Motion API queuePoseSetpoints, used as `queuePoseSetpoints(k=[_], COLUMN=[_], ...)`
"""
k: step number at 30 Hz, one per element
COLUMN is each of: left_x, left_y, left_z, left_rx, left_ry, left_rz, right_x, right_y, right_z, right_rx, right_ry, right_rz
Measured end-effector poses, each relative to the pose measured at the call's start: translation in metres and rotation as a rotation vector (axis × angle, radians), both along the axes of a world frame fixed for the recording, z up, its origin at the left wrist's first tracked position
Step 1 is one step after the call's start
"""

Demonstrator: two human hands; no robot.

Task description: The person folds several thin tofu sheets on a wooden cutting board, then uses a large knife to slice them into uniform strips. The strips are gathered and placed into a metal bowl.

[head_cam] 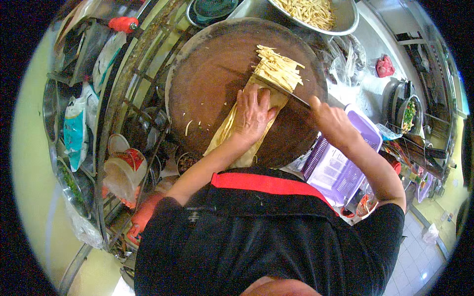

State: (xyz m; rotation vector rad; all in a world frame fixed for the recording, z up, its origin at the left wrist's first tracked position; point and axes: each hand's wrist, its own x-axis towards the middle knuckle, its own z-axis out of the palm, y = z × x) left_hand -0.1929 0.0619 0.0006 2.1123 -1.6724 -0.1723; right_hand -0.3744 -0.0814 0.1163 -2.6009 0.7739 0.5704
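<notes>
A long stack of thin yellowish sheets [226, 135], perhaps tofu skin, lies slantwise on a round wooden chopping block [200, 96]. My left hand [255, 111] presses flat on the stack, fingers spread just behind the blade. In my right hand [331, 120] is the handle of a kitchen knife [283, 90], its handle hidden by my fingers. The blade lies across the stack's far end. Beyond it rests a pile of cut strips [277, 68], touching or very near the blade. A few crumbs are scattered on the block's left side.
A metal bowl [346, 16] of similar strips stands beyond the block. Right of the block sits a purple plastic basket [333, 170], close under my right forearm. Clear plastic bags [346, 55] lie on the counter. A metal rack [118, 85] with pots and packets runs along the left.
</notes>
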Motion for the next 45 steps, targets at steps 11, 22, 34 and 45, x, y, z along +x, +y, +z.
queuePoseSetpoints(k=[11, 22, 34, 45], left_x=[0.001, 0.002, 0.003, 0.001], left_y=[0.0, 0.003, 0.001, 0.012], left_z=[0.009, 0.005, 0.021, 0.005], left_rx=[-0.078, 0.108, 0.071, 0.064], left_ry=[0.003, -0.088, 0.03, 0.03], left_rz=[-0.007, -0.035, 0.012, 0.01], right_x=[-0.034, 0.015, 0.031, 0.028], right_y=[0.011, 0.016, 0.015, 0.016], right_z=[0.045, 0.022, -0.031, -0.015], right_rx=[-0.026, -0.071, -0.103, -0.07], right_ry=[0.106, 0.001, -0.055, -0.034], right_rz=[-0.139, 0.065, -0.082, -0.023])
